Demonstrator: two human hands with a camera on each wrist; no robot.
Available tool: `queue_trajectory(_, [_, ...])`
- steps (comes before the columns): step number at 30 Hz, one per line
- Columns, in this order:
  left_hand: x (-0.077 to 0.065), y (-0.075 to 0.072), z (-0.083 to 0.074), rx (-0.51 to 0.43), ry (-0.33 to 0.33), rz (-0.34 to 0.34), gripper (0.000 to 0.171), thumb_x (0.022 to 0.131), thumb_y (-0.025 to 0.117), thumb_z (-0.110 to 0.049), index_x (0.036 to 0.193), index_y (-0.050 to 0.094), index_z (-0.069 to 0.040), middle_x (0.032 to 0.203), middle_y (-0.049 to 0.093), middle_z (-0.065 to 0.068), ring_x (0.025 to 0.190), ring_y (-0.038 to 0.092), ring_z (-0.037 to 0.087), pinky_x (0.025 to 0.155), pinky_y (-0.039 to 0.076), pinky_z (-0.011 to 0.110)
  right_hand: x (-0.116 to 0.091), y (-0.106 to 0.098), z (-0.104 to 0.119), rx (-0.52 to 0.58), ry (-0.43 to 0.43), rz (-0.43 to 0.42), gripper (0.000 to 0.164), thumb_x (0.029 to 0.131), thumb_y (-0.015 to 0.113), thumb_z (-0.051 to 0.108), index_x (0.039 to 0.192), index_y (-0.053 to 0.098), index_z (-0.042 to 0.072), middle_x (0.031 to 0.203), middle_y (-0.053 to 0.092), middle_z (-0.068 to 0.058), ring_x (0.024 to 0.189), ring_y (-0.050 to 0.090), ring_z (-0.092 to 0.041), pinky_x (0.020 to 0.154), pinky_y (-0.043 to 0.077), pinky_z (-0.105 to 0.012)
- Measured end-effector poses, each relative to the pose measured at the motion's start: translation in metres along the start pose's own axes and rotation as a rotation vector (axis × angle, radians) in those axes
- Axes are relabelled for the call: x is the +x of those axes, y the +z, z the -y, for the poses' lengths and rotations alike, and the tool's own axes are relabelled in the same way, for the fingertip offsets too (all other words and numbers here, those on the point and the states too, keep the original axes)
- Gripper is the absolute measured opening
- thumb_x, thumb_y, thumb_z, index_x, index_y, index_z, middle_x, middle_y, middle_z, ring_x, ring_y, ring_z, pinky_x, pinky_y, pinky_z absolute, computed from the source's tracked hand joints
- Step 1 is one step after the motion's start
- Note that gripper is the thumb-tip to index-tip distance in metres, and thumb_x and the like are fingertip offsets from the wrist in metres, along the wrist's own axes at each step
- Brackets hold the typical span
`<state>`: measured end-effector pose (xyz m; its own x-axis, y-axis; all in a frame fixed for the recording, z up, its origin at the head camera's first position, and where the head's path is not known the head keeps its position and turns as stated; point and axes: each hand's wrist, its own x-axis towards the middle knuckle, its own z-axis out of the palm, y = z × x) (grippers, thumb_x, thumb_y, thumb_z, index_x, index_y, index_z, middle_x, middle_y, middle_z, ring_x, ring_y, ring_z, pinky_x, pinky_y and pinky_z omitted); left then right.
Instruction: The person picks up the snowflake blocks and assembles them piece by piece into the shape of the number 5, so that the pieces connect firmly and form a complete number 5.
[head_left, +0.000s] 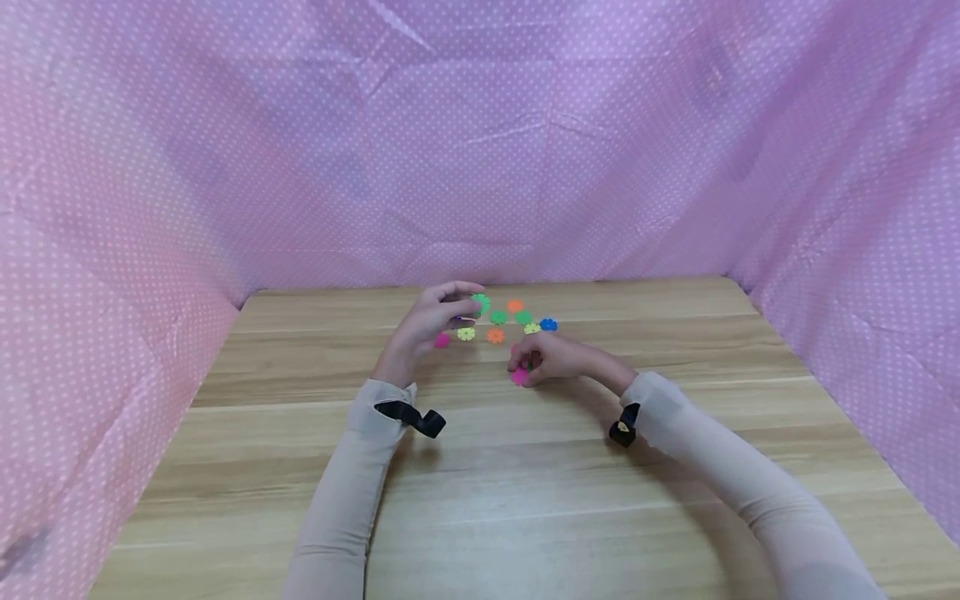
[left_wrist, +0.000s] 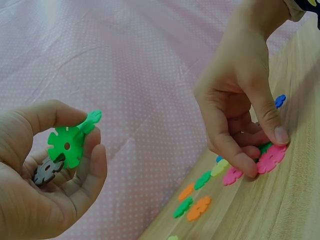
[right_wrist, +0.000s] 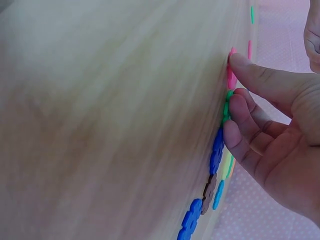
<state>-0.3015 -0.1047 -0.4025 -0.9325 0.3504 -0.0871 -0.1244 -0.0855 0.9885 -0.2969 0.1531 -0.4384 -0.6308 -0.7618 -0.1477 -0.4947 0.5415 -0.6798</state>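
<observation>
My left hand (head_left: 423, 323) is raised over the far part of the table, its thumb and fingers gripping green notched plastic discs (left_wrist: 75, 150) fitted together. A dark grey-brown disc (left_wrist: 42, 176) sits below the green ones, within the curl of the fingers. At the near edge of the scattered pieces, my right hand (head_left: 558, 357) pinches a pink disc (left_wrist: 274, 159) low at the tabletop. Another pink disc (left_wrist: 232, 176) lies by the right fingertips. A green disc (right_wrist: 226, 107) shows beside those fingers in the right wrist view.
Several loose discs lie around the hands, among them an orange one (head_left: 496, 336), a yellow one (head_left: 467, 334) and a blue one (head_left: 549, 325). Pink dotted cloth (head_left: 480, 167) hangs behind and along the sides of the wooden table (head_left: 480, 500).
</observation>
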Motion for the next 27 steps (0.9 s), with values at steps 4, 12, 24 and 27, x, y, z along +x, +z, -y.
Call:
queue_trajectory(4, [0.001, -0.001, 0.0, 0.01, -0.002, -0.002, 0.038, 0.096, 0.066, -0.005, 0.133, 0.06, 0.003, 0.105, 0.062, 0.002, 0.097, 0.064, 0.018, 0.116, 0.039, 0.062, 0.001, 0.0, 0.0, 0.017, 0.003, -0.007, 0.019, 0.084, 0.081, 0.003, 0.102, 0.074, 0.003, 0.096, 0.068, -0.008, 0.088, 0.06, -0.019, 0.075, 0.051, -0.022])
queue_trajectory(12, [0.0, 0.0, 0.002, 0.007, -0.014, -0.023, 0.041, 0.095, 0.067, -0.005, 0.134, 0.058, 0.005, 0.103, 0.063, 0.002, 0.093, 0.063, 0.019, 0.116, 0.039, 0.062, 0.001, 0.001, 0.0, 0.087, -0.03, 0.031, 0.017, 0.084, 0.081, 0.0, 0.092, 0.067, 0.004, 0.089, 0.067, -0.006, 0.081, 0.06, -0.012, 0.071, 0.051, -0.022])
queue_trajectory(24, [-0.001, 0.003, 0.002, 0.02, -0.024, -0.063, 0.041, 0.093, 0.069, -0.004, 0.132, 0.06, 0.003, 0.101, 0.064, 0.002, 0.089, 0.065, 0.016, 0.115, 0.041, 0.061, 0.001, -0.015, 0.006, 0.246, 0.027, -0.062, 0.015, 0.091, 0.073, 0.001, 0.106, 0.073, -0.003, 0.095, 0.076, -0.012, 0.085, 0.071, -0.017, 0.077, 0.06, -0.028])
queue_trajectory(27, [0.0, 0.003, 0.003, 0.021, -0.018, -0.058, 0.042, 0.093, 0.069, -0.005, 0.133, 0.059, 0.004, 0.102, 0.063, 0.002, 0.091, 0.065, 0.018, 0.115, 0.042, 0.06, 0.001, -0.023, 0.009, 0.298, 0.073, -0.163, 0.02, 0.091, 0.074, 0.003, 0.109, 0.073, -0.002, 0.098, 0.076, -0.013, 0.087, 0.071, -0.014, 0.081, 0.06, -0.029])
